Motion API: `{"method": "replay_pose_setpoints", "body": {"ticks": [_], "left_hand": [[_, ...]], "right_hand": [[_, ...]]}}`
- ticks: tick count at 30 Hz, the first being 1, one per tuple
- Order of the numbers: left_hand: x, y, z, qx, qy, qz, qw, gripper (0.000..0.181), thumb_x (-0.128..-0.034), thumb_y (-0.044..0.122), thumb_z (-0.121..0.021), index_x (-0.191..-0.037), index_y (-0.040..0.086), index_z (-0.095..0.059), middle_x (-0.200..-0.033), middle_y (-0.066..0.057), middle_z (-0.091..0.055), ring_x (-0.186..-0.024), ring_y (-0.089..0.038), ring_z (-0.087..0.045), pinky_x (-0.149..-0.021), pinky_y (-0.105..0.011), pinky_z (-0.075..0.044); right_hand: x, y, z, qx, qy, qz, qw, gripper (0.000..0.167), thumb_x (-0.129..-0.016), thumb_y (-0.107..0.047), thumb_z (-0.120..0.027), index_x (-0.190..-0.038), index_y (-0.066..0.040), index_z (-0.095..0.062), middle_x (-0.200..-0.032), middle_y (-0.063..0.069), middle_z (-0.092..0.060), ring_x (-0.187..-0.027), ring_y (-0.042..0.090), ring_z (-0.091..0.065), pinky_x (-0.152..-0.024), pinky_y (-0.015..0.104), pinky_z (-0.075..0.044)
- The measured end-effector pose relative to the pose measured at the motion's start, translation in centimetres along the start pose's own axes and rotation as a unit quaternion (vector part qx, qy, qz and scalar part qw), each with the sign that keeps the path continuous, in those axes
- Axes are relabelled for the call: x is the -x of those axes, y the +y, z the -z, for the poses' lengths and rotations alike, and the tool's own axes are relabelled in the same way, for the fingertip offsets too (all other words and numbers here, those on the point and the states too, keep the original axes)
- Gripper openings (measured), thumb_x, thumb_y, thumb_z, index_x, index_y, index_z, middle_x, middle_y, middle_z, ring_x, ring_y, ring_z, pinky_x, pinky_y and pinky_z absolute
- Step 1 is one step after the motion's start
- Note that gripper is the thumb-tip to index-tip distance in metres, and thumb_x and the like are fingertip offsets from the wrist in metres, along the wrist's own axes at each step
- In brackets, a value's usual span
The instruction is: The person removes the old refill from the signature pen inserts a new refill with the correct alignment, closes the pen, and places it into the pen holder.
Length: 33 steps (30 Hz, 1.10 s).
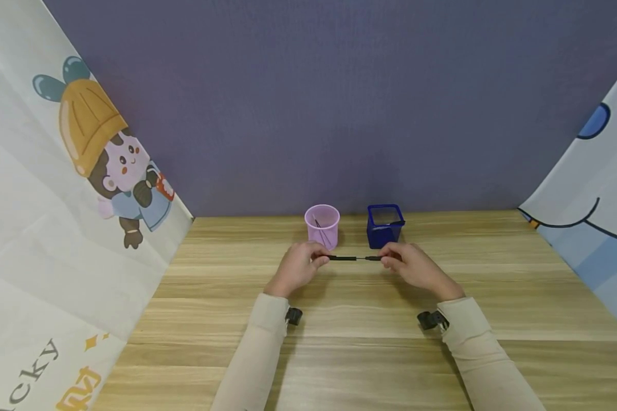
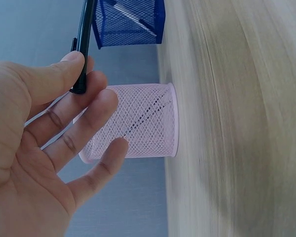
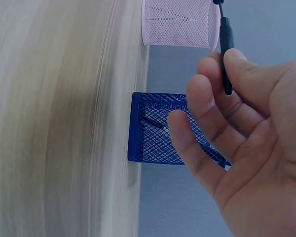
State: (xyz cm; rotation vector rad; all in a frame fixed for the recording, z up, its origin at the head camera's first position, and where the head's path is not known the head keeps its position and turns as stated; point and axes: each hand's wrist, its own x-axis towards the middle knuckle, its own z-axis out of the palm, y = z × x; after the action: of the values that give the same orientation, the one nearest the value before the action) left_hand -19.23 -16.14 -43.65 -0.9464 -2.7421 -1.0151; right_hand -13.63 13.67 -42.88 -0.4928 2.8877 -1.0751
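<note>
My left hand [image 1: 297,268] pinches a slim black tube with a pen-style clip [image 2: 84,44] between thumb and fingertips; its other fingers are loosely bent. Opposite it, my right hand [image 1: 416,269] pinches a short black handle-like piece [image 3: 227,54] near its end. A thin shaft [image 1: 360,258] bridges the two black pieces, which lie in one level line above the table. Whether they form a pen or a small screwdriver, I cannot tell. Just behind the left hand stands a pink mesh cup [image 1: 323,234], with thin dark sticks inside. Behind the right hand is a blue mesh holder [image 1: 383,235].
Inside the blue holder leans a pen-like stick with dark and pale parts [image 2: 133,17]. Both containers stand upright on the wood-grain table [image 1: 360,354], near a purple-grey back panel [image 1: 339,114]. Printed sheets [image 1: 25,200] flank the table on both sides.
</note>
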Motion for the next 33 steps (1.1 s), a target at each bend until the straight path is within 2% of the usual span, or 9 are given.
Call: {"method": "replay_pose_setpoints", "body": {"ticks": [11, 33], "left_hand": [[-0.03, -0.24, 0.05, -0.001, 0.004, -0.003, 1.0000, 0.009, -0.0950, 0.019, -0.073, -0.101, 0.014, -0.078, -0.098, 0.001, -0.076, -0.083, -0.010, -0.064, -0.077, -0.028, -0.054], [0.13, -0.29, 0.71, 0.013, 0.005, 0.011, 0.9998, 0.011, -0.0949, 0.016, -0.073, -0.104, 0.012, -0.078, -0.095, -0.001, -0.075, -0.082, -0.012, -0.063, -0.076, -0.030, -0.055]], "right_hand": [[0.12, 0.03, 0.19, 0.000, 0.008, -0.001, 1.0000, 0.018, -0.106, -0.017, -0.057, -0.114, -0.008, -0.069, -0.096, 0.012, -0.072, -0.082, 0.026, -0.068, -0.067, 0.028, -0.054], [0.21, 0.29, 0.42, 0.001, 0.015, 0.005, 0.9999, 0.018, -0.106, -0.016, -0.057, -0.114, -0.006, -0.069, -0.097, 0.013, -0.072, -0.084, 0.026, -0.068, -0.067, 0.028, -0.054]]}}
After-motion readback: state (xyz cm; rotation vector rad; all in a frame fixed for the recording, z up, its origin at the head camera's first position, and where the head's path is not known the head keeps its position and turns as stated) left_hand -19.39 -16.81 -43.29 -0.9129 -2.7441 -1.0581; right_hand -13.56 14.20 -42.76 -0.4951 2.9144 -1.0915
